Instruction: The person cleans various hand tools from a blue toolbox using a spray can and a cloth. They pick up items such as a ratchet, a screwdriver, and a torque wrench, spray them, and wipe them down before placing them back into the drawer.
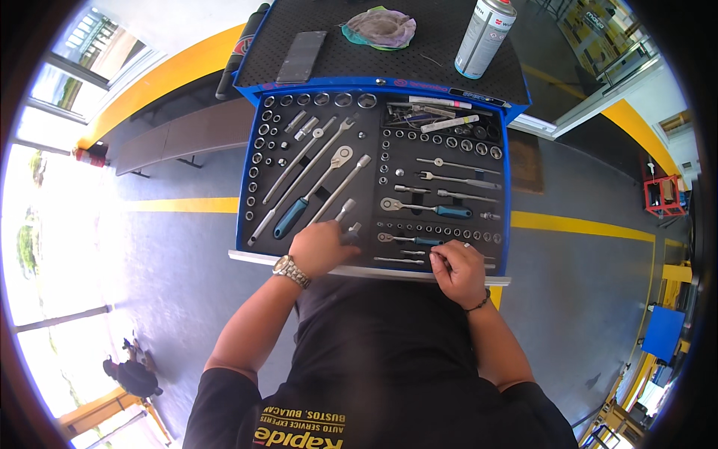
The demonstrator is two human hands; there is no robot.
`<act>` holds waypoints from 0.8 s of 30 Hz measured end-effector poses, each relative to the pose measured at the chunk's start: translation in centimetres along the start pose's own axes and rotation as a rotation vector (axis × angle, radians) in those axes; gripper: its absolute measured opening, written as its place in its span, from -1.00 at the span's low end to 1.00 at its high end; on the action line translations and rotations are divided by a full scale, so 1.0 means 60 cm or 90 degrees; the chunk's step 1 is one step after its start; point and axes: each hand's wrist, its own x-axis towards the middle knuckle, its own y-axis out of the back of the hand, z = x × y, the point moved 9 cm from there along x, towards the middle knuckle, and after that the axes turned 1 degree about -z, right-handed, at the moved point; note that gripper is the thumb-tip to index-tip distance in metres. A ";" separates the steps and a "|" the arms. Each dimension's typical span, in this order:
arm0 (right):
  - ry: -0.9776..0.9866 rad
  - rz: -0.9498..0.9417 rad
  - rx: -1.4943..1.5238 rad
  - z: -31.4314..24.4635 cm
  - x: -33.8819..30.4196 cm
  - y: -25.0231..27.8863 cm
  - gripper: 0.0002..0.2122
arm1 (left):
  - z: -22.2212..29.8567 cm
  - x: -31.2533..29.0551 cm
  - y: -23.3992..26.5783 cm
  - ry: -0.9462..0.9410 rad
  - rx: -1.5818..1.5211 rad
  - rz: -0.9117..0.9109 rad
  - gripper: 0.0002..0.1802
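An open blue-sided tool drawer (241, 217) lies before me, its dark foam insert (359, 258) holding sockets and ratchets. My left hand (323, 247) is over its near left part, thumb spread away from the fingers. Beside those fingertips are a short metal extension piece (354, 230) and another short bar (345, 209). A large ratchet with a teal handle (290, 217) rests just beyond that hand. On the right, my right hand (458, 268) has curled fingers against the thumb; what they hold, if anything, is hidden. A small teal-handled ratchet (404, 239) lies nearest to it.
Atop the cabinet are a crumpled rag (380, 28), a dark flat slab (302, 57) and a spray can (485, 37). The drawer's back right tray (437, 116) holds loose markers and small tools. A long bench (179, 142) stands left; a person (133, 374) is farther off.
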 end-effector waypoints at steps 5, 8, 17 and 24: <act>-0.107 -0.047 0.200 0.021 -0.004 -0.010 -0.86 | 0.004 -0.024 0.020 -0.010 -0.085 0.089 -0.56; -0.116 -0.099 0.382 -0.020 0.018 -0.016 -0.76 | 0.069 -0.091 0.070 -0.145 -0.099 0.203 -0.65; -0.089 -0.197 0.635 -0.133 0.050 0.009 -0.77 | 0.193 -0.195 0.164 -0.427 -0.265 0.297 -0.52; 0.084 -0.072 0.595 -0.178 0.051 0.070 -0.79 | 0.165 -0.211 0.136 -0.476 -0.639 0.164 -0.53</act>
